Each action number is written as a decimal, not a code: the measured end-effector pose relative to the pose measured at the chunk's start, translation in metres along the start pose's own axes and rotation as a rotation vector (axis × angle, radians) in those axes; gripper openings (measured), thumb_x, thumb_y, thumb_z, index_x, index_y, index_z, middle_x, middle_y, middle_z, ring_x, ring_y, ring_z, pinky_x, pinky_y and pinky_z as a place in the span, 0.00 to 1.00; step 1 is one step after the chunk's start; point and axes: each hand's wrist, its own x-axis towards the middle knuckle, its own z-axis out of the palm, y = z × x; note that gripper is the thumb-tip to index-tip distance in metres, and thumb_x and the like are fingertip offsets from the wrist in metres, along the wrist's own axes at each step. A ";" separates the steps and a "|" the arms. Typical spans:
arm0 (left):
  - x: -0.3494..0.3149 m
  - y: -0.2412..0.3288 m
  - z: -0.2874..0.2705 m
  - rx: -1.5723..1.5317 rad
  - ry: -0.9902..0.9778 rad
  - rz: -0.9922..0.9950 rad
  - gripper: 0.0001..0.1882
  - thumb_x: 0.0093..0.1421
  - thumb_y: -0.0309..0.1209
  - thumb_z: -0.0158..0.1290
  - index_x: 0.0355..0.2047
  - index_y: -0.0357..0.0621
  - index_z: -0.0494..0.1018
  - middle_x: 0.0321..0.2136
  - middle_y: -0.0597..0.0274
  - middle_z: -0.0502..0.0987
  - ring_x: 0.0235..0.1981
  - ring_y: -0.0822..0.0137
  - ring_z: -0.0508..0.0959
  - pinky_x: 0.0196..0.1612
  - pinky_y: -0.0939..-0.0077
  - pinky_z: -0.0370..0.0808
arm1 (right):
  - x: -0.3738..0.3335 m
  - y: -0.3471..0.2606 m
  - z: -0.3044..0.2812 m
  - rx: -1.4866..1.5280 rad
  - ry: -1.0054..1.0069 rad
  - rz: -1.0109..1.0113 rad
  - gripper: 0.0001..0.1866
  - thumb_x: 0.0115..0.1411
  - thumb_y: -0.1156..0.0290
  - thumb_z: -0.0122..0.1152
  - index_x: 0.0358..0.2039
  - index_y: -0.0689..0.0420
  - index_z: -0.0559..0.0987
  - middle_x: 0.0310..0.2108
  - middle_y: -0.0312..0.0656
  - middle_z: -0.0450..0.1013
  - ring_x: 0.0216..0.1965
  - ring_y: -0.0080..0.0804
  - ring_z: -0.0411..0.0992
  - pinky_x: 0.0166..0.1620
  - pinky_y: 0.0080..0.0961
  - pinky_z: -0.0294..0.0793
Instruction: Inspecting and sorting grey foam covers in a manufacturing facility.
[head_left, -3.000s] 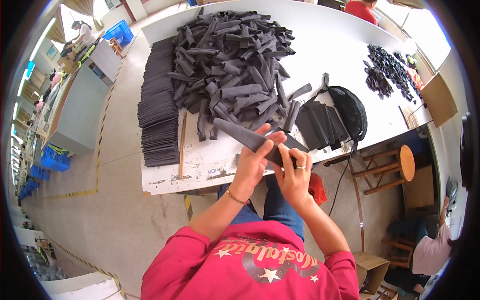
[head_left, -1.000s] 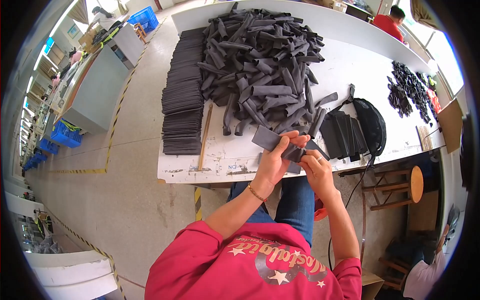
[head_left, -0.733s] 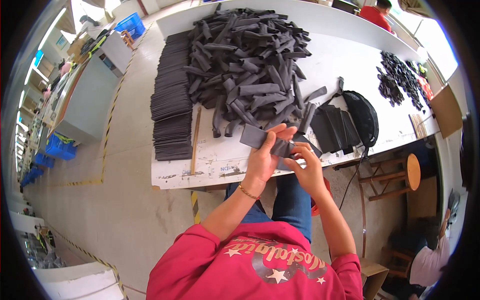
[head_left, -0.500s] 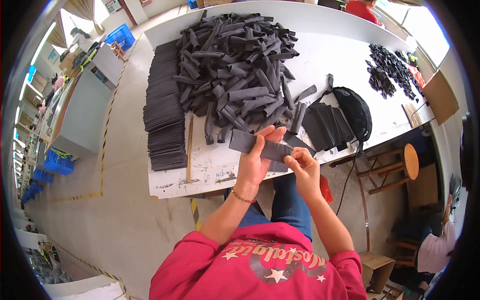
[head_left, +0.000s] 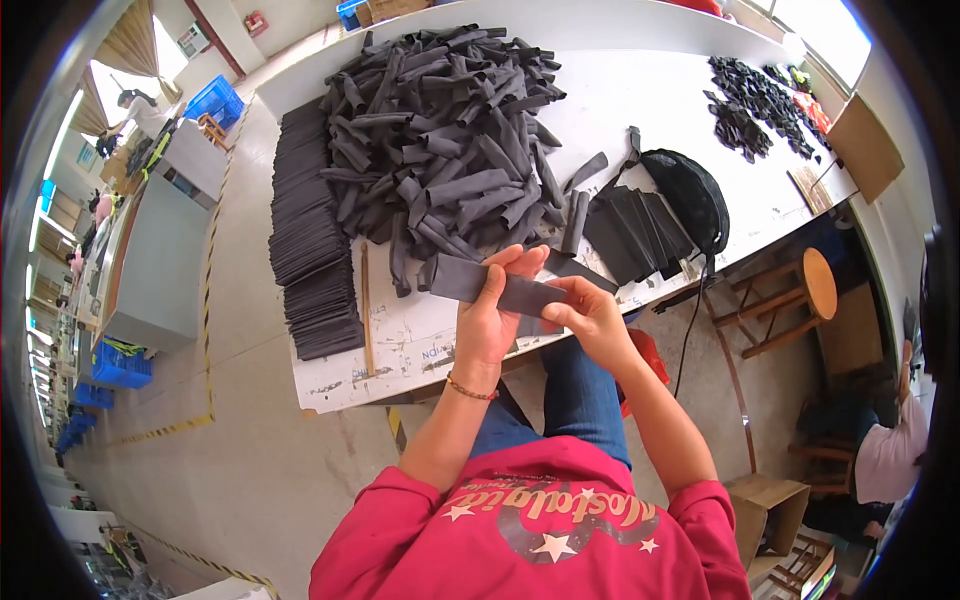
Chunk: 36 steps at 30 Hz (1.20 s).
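A dark grey fabric strip, folded lengthwise like a flat sleeve, lies across both hands above the table's near edge. My left hand has its thumb on top of the strip and its fingers beneath, gripping it near the middle. At the strip's right end, my right hand pinches it between thumb and fingers. Beyond my hands rises a heap of similar dark rolled fabric pieces. A long stack of flat dark fabric pieces runs along its left side.
A thin wooden stick lies beside the stack. Right of my hands are fanned dark panels and a black pouch. Small black parts cover the table's far right. A wooden stool stands by the table; another person's sleeve shows at right.
My head view has shifted, so the table appears slightly further left. Both hands still hold the fabric strip; my right hand's fingers now reach further around its end.
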 end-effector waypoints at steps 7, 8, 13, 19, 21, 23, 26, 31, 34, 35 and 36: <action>-0.004 0.009 -0.010 0.022 0.224 0.028 0.17 0.65 0.35 0.51 0.49 0.35 0.71 0.44 0.46 0.78 0.49 0.49 0.77 0.55 0.54 0.73 | -0.006 0.012 -0.002 -0.167 0.110 -0.158 0.02 0.56 0.79 0.63 0.30 0.63 0.79 0.22 0.36 0.76 0.25 0.18 0.73 0.31 0.16 0.71; -0.006 0.012 -0.017 0.101 0.291 0.037 0.17 0.63 0.33 0.54 0.48 0.34 0.72 0.42 0.45 0.78 0.45 0.50 0.79 0.52 0.56 0.76 | -0.007 0.011 -0.002 -0.277 0.141 -0.200 0.02 0.56 0.80 0.63 0.30 0.63 0.79 0.22 0.36 0.76 0.25 0.19 0.73 0.31 0.16 0.71; -0.011 0.017 -0.027 0.091 0.274 0.074 0.12 0.61 0.30 0.56 0.41 0.33 0.75 0.36 0.46 0.80 0.39 0.49 0.81 0.48 0.56 0.78 | -0.015 0.001 -0.004 -0.364 0.110 -0.290 0.02 0.54 0.82 0.63 0.29 0.63 0.79 0.22 0.36 0.76 0.25 0.18 0.73 0.31 0.16 0.72; -0.010 0.013 -0.028 0.039 0.224 0.049 0.12 0.63 0.30 0.55 0.43 0.33 0.74 0.35 0.47 0.80 0.39 0.50 0.81 0.48 0.56 0.78 | -0.012 0.009 -0.009 -0.336 0.109 -0.217 0.01 0.55 0.81 0.63 0.28 0.63 0.79 0.21 0.36 0.76 0.25 0.17 0.73 0.31 0.16 0.71; -0.010 0.016 -0.025 0.075 0.245 0.065 0.12 0.64 0.31 0.54 0.42 0.34 0.74 0.35 0.47 0.81 0.38 0.50 0.81 0.46 0.58 0.79 | -0.010 0.011 -0.010 -0.319 0.104 -0.187 0.01 0.56 0.80 0.63 0.28 0.63 0.79 0.21 0.36 0.76 0.25 0.18 0.73 0.31 0.16 0.71; -0.009 0.015 -0.026 0.101 0.299 0.066 0.12 0.64 0.32 0.53 0.42 0.34 0.74 0.35 0.47 0.81 0.38 0.51 0.82 0.46 0.59 0.78 | -0.009 0.014 -0.012 -0.302 0.096 -0.157 0.02 0.56 0.80 0.62 0.27 0.63 0.78 0.21 0.37 0.76 0.25 0.18 0.73 0.31 0.16 0.71; -0.010 0.010 -0.030 0.114 0.418 0.063 0.12 0.65 0.33 0.52 0.41 0.35 0.74 0.34 0.48 0.80 0.37 0.52 0.81 0.44 0.62 0.78 | -0.010 0.019 -0.013 -0.246 0.046 -0.111 0.05 0.57 0.79 0.62 0.25 0.63 0.77 0.20 0.38 0.76 0.24 0.19 0.72 0.30 0.16 0.70; -0.014 0.001 -0.040 0.009 0.582 -0.034 0.11 0.64 0.31 0.53 0.39 0.33 0.73 0.34 0.50 0.80 0.37 0.54 0.80 0.44 0.64 0.77 | -0.011 0.024 -0.011 -0.122 0.005 0.072 0.09 0.58 0.75 0.64 0.22 0.62 0.75 0.19 0.38 0.74 0.21 0.21 0.73 0.28 0.18 0.71; -0.015 0.002 -0.048 0.096 0.557 -0.064 0.12 0.64 0.30 0.53 0.40 0.32 0.73 0.33 0.51 0.80 0.36 0.55 0.81 0.43 0.67 0.76 | -0.004 0.039 -0.016 0.049 -0.003 0.170 0.10 0.57 0.74 0.64 0.22 0.61 0.75 0.20 0.38 0.74 0.20 0.23 0.73 0.26 0.19 0.72; -0.014 0.008 -0.040 0.167 0.572 -0.079 0.10 0.61 0.29 0.56 0.37 0.32 0.75 0.32 0.55 0.80 0.32 0.61 0.80 0.39 0.73 0.75 | 0.003 0.037 -0.018 0.086 0.019 0.211 0.11 0.58 0.72 0.64 0.21 0.59 0.74 0.20 0.38 0.74 0.20 0.23 0.73 0.25 0.19 0.72; -0.015 0.006 -0.047 0.166 0.586 -0.080 0.10 0.61 0.29 0.56 0.37 0.32 0.75 0.32 0.55 0.80 0.32 0.61 0.80 0.39 0.73 0.75 | 0.006 0.039 -0.020 0.101 0.029 0.232 0.11 0.58 0.71 0.65 0.21 0.59 0.74 0.20 0.36 0.72 0.19 0.21 0.71 0.25 0.18 0.71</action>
